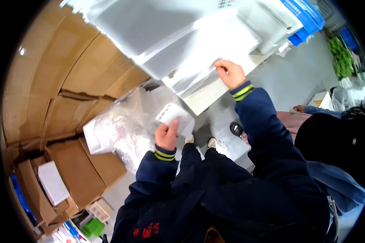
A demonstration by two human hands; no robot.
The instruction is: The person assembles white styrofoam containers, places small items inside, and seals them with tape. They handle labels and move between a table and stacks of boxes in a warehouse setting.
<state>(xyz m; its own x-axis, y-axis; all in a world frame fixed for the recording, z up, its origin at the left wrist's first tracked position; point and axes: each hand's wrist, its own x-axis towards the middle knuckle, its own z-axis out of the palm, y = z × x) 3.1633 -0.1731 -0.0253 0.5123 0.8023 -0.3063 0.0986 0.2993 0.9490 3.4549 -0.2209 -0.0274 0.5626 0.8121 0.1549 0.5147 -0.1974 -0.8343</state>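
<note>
My left hand [166,136] grips a flat white packet [180,117], its thumb across the face. The packet bears dark print near one edge, and motion blurs it. Over the front of a white table [207,98], my right hand [231,74] has its thumb and forefinger bent towards each other. A thin, pale edge shows at those fingertips; whether they grip it is too blurred to tell. White plastic bins [146,27] stand on the table beyond my hands. Below the packet lies clear plastic wrapping [130,133] bunched around white pieces.
Stacked cardboard cartons [88,70] wall the left side. An opened carton [79,170] with a white box [53,182] sits lower left. A person in a black top [328,145] is close on my right. Blue crates [305,19] stand at the upper right.
</note>
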